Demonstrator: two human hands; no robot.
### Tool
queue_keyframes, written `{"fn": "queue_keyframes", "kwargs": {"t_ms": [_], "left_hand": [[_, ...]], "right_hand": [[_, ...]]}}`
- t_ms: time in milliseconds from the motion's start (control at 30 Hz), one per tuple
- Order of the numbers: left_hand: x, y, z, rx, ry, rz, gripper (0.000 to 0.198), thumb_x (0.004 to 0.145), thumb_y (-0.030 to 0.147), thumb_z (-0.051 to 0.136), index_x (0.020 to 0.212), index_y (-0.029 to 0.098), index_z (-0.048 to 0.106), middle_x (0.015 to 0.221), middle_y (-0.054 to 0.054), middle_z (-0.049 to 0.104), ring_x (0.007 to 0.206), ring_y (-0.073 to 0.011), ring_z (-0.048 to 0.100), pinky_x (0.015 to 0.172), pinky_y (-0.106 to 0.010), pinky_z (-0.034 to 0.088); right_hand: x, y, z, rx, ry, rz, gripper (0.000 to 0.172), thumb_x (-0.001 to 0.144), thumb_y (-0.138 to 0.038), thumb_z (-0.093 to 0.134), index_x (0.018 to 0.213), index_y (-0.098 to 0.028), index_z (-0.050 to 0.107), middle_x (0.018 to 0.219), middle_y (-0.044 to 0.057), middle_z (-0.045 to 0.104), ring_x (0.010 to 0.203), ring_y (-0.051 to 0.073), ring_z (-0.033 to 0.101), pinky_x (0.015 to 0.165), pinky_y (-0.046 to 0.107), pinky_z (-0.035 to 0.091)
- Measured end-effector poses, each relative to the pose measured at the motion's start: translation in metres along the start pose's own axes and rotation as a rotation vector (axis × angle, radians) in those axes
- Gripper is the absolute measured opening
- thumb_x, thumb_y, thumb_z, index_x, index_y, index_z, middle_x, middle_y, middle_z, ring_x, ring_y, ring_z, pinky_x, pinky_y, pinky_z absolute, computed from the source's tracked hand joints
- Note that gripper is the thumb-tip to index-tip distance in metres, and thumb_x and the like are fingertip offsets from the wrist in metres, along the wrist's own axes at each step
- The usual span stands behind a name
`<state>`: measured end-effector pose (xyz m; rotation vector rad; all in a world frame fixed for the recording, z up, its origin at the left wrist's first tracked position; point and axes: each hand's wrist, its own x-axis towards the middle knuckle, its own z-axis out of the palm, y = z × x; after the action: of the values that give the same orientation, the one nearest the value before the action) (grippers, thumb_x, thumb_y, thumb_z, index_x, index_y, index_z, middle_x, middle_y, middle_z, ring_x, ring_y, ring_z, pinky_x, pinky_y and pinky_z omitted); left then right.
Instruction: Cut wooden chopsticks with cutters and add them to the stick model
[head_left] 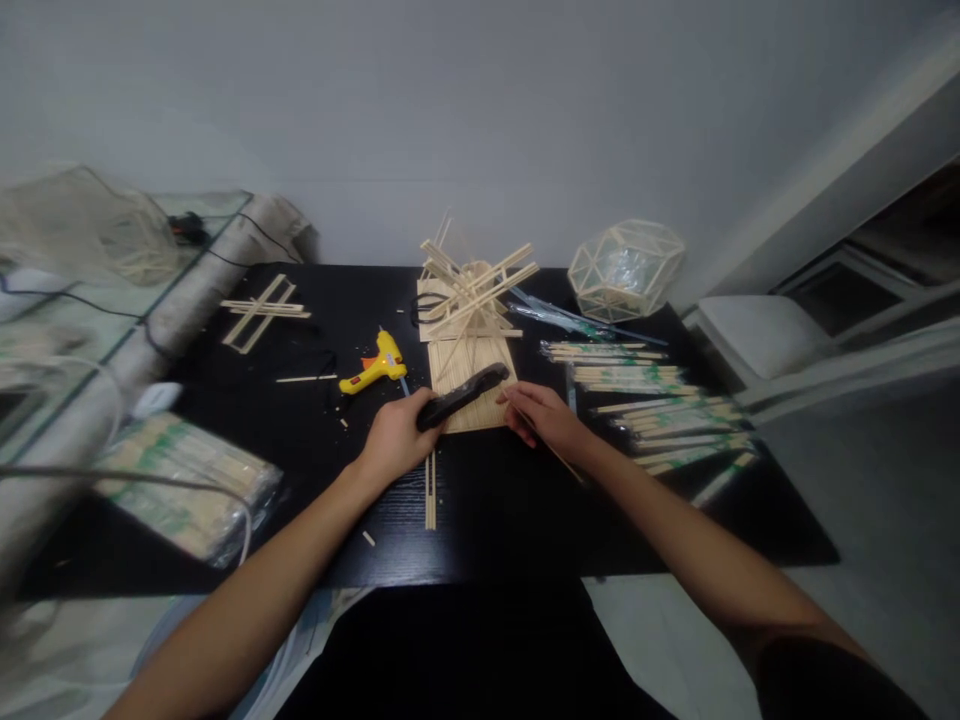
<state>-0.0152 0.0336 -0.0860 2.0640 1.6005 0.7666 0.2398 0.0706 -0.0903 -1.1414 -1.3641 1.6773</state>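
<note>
In my left hand (399, 432) is a long black hand tool (469, 392), its far end pointing up and to the right; its exact kind is not clear. My right hand (546, 413) pinches a thin wooden stick (556, 456) that slants down toward my forearm. The tool's tip is close to the right fingertips, above a mat of pale wooden sticks (461, 362). Behind the mat rises a built-up frame of crossed sticks (480, 290). A yellow glue gun (373, 365) lies left of the mat, and a pair of sticks (430, 495) lies below my left hand.
Packs of wooden sticks (637, 378) line the black table's right side. A faceted stick frame (626, 270) stands at the back right. Crossed sticks (262, 312) lie at the back left. Nearer is a plastic-wrapped bundle (187, 480), with a white cable (246, 530) over it.
</note>
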Motion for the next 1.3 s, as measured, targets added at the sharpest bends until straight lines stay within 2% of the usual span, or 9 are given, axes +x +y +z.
{"fn": "queue_keyframes", "kwargs": {"t_ms": [233,367,467,667,800,1000,1133,1300], "left_hand": [[-0.001,-0.001,0.001,0.019,0.021,-0.007,0.013,0.084,0.019,0.063,0.096,0.021,0.067,0.085,-0.004,0.074,0.077,-0.0217,0.071,0.070,-0.029,0.049],[-0.002,0.001,0.003,-0.030,0.045,0.013,0.016,0.087,0.023,0.062,0.102,0.021,0.066,0.090,-0.005,0.075,0.082,-0.0222,0.071,0.074,-0.030,0.051],[-0.002,0.002,0.003,-0.062,0.062,0.033,0.022,0.087,0.023,0.061,0.109,0.020,0.065,0.097,-0.006,0.075,0.088,-0.0229,0.072,0.079,-0.031,0.053],[-0.005,-0.001,0.004,-0.062,0.076,0.070,0.033,0.087,0.021,0.060,0.120,0.020,0.063,0.112,-0.008,0.075,0.102,-0.0250,0.071,0.091,-0.036,0.054],[-0.005,0.000,0.005,-0.041,0.092,0.094,0.040,0.083,0.016,0.061,0.123,0.019,0.062,0.118,-0.010,0.073,0.108,-0.0268,0.069,0.097,-0.040,0.053],[-0.005,0.004,0.004,-0.006,0.079,0.103,0.043,0.081,0.015,0.060,0.124,0.019,0.061,0.118,-0.011,0.072,0.110,-0.0278,0.067,0.099,-0.042,0.052],[-0.004,0.004,0.005,0.020,0.044,0.101,0.044,0.080,0.015,0.060,0.123,0.019,0.062,0.117,-0.010,0.072,0.107,-0.0276,0.068,0.096,-0.040,0.053],[-0.006,0.004,0.006,-0.010,0.023,0.097,0.035,0.085,0.020,0.059,0.119,0.019,0.062,0.110,-0.009,0.073,0.101,-0.0260,0.069,0.090,-0.037,0.053]], "right_hand": [[-0.011,-0.015,0.004,-0.095,-0.001,-0.085,0.038,0.094,-0.055,0.059,0.100,-0.018,0.063,0.064,-0.003,0.060,0.045,0.010,0.049,0.035,0.019,0.035],[-0.020,-0.034,0.012,-0.263,0.037,-0.237,0.034,0.102,-0.051,0.052,0.100,-0.019,0.062,0.070,-0.001,0.064,0.048,0.009,0.049,0.042,0.021,0.036],[-0.023,-0.041,0.020,-0.403,0.117,-0.368,0.032,0.105,-0.048,0.048,0.098,-0.020,0.062,0.072,0.000,0.065,0.052,0.010,0.048,0.051,0.024,0.040],[-0.026,-0.036,0.033,-0.502,0.231,-0.475,0.032,0.107,-0.048,0.046,0.094,-0.022,0.061,0.072,0.000,0.063,0.059,0.014,0.052,0.062,0.027,0.043],[-0.028,-0.029,0.033,-0.537,0.269,-0.511,0.029,0.107,-0.045,0.045,0.099,-0.023,0.062,0.073,0.000,0.062,0.061,0.015,0.054,0.064,0.027,0.044],[-0.028,-0.020,0.030,-0.557,0.266,-0.538,0.025,0.107,-0.040,0.043,0.107,-0.024,0.063,0.072,-0.001,0.060,0.063,0.015,0.056,0.068,0.028,0.046],[-0.027,-0.018,0.030,-0.600,0.284,-0.551,0.024,0.107,-0.038,0.044,0.098,-0.024,0.062,0.071,-0.001,0.060,0.061,0.015,0.056,0.068,0.028,0.046],[-0.028,-0.019,0.029,-0.668,0.296,-0.615,0.021,0.106,-0.034,0.045,0.095,-0.024,0.060,0.071,-0.001,0.062,0.061,0.015,0.059,0.067,0.027,0.046]]}}
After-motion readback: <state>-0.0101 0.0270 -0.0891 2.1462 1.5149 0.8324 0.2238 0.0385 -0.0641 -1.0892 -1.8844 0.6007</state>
